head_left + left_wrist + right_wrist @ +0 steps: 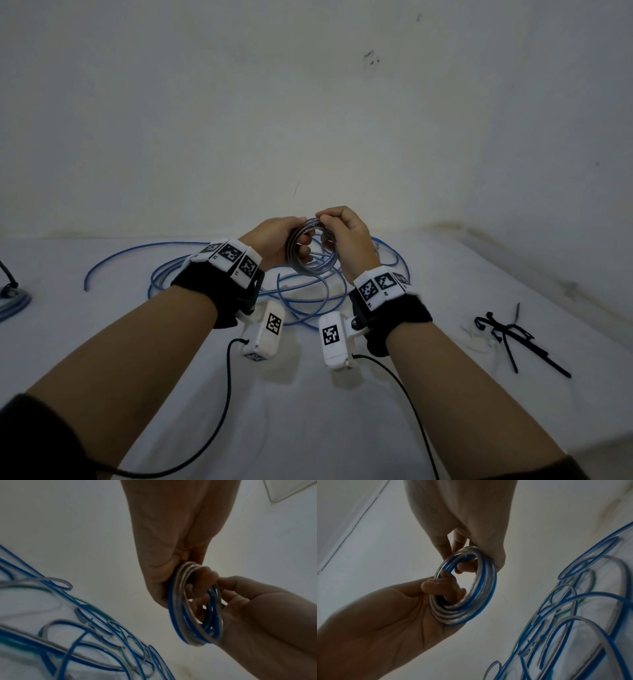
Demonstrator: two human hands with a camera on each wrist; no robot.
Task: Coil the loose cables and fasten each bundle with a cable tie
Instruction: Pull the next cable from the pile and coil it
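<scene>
Both arms reach up from the bottom of the head view and meet in the middle of the frame, above a white table (308, 411). The left hand (274, 240) and the right hand (346, 236) hold one small coil (310, 248) of blue and clear cable between them. The coil is lifted off the table.

The left hand grips the left side of the ring, with its fingers curled through the hole. The right hand grips the right side, and its thumb and first finger pinch the top of the ring. Each wrist wears a black strap with white boxes and black-and-white square marks.

Under the hands, in the middle of the frame, the loose cable (205, 270) lies in big messy blue loops on the table. At the right edge of the frame lies a small pile of black cable ties (510, 337), well apart from the hands. At the far left edge sits another blue bundle (13, 305), only partly seen.

The head view shows the coil as mostly grey. The left wrist view shows the coil (193, 609) from below, with clear blue strands, and the right hand (257, 615) in the lower right with the ring resting in its palm. The right wrist view shows the round hole of the coil (465, 586), with fingers (436, 585) of the left hand (385, 622) poking through it from the lower left.
</scene>
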